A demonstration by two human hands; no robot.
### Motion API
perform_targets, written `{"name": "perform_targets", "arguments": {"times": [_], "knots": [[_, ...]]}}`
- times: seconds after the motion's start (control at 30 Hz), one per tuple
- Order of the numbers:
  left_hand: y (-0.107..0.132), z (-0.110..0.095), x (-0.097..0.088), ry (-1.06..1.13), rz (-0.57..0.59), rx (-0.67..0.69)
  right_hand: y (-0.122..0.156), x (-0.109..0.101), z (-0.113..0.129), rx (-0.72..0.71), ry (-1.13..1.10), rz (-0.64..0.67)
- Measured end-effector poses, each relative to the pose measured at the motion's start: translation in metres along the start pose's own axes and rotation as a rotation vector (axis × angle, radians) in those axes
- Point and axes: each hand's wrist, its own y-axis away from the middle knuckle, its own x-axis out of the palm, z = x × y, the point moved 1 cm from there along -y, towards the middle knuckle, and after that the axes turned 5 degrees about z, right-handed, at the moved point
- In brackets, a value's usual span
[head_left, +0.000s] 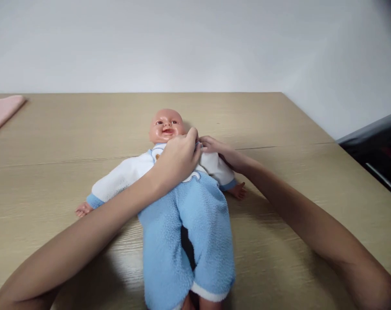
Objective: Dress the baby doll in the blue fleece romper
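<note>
A baby doll (pixel 166 122) lies on its back on the table, head away from me and arms spread out. It wears a fleecy romper (pixel 204 215) with blue legs, white sleeves and blue cuffs. My left hand (pixel 181 154) reaches across the doll's chest, fingers closed at the neckline and shoulder on the right of the view. My right hand (pixel 218 151) meets it there from the right, fingertips pinched on the romper's shoulder. The exact bit of cloth between the fingers is hidden. My left hand covers much of the chest pattern.
The wooden table (pixel 69 125) has a seam running across it, and its far edge meets a pale wall (pixel 150 43). A folded pink cloth (pixel 3 112) lies at the far left. Beyond the right edge stands a dark object (pixel 376 146), partly in view.
</note>
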Motion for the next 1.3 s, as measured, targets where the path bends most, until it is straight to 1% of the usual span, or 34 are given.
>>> {"name": "perform_targets", "arguments": {"times": [0.07,0.13,0.2,0.23,0.33,0.43,0.53,0.6,0.67,0.73,0.8,0.83,0.87,0.9,0.93,0.97,1.0,1.07,1.13,1.17,1.2,1.23,1.3], "knots": [[0.000,-0.001,-0.003,-0.049,0.041,0.002,0.017,-0.015,0.014,-0.026,0.241,0.155],[0.002,-0.004,-0.008,-0.117,0.073,0.006,0.030,-0.035,0.024,0.038,0.461,0.306],[0.005,-0.006,-0.013,-0.197,0.073,-0.002,0.037,-0.054,0.031,0.096,0.675,0.327],[0.006,-0.007,-0.015,-0.232,0.066,-0.012,0.039,-0.062,0.034,0.114,0.744,0.320],[0.009,-0.006,-0.018,-0.279,0.061,-0.044,0.038,-0.076,0.038,0.143,0.866,0.302],[0.008,-0.004,-0.016,-0.233,0.060,-0.056,0.035,-0.079,0.035,0.163,1.026,0.293],[0.006,-0.002,-0.017,-0.076,0.061,-0.079,0.035,-0.079,0.031,0.158,1.129,0.286],[0.010,0.001,-0.019,0.044,0.027,-0.059,0.038,-0.078,0.030,0.154,1.194,0.270],[0.020,0.007,-0.023,0.149,-0.042,-0.003,0.045,-0.071,0.032,0.101,1.269,0.189],[0.039,0.016,-0.024,0.243,-0.113,0.052,0.055,-0.055,0.033,-0.038,1.303,0.075],[0.065,0.028,-0.022,0.309,-0.177,0.054,0.068,-0.030,0.032,-0.220,1.242,-0.006],[0.080,0.034,-0.020,0.324,-0.214,0.030,0.075,-0.016,0.030,-0.307,1.137,-0.055],[0.095,0.040,-0.017,0.326,-0.254,-0.013,0.081,-0.003,0.026,-0.364,0.980,-0.106],[0.109,0.046,-0.014,0.317,-0.297,-0.055,0.086,0.010,0.020,-0.381,0.808,-0.089],[0.121,0.050,-0.011,0.324,-0.318,-0.107,0.090,0.020,0.014,-0.338,0.663,-0.072],[0.132,0.054,-0.008,0.352,-0.297,-0.146,0.092,0.028,0.008,-0.271,0.543,-0.065],[0.140,0.056,-0.006,0.372,-0.248,-0.169,0.093,0.032,0.002,-0.199,0.438,-0.026],[0.150,0.058,-0.004,0.383,-0.133,-0.189,0.091,0.033,-0.006,-0.073,0.283,0.064],[0.154,0.058,-0.005,0.341,-0.061,-0.181,0.085,0.027,-0.008,0.007,0.167,0.125],[0.154,0.058,-0.005,0.318,-0.048,-0.168,0.081,0.022,-0.008,0.034,0.116,0.110],[0.153,0.058,-0.006,0.304,-0.040,-0.151,0.078,0.019,-0.008,0.049,0.070,0.065],[0.152,0.058,-0.006,0.292,-0.033,-0.130,0.075,0.015,-0.007,0.051,0.033,-0.001],[0.150,0.059,-0.005,0.270,-0.025,-0.095,0.070,0.013,-0.009,0.010,0.004,-0.146]]}}
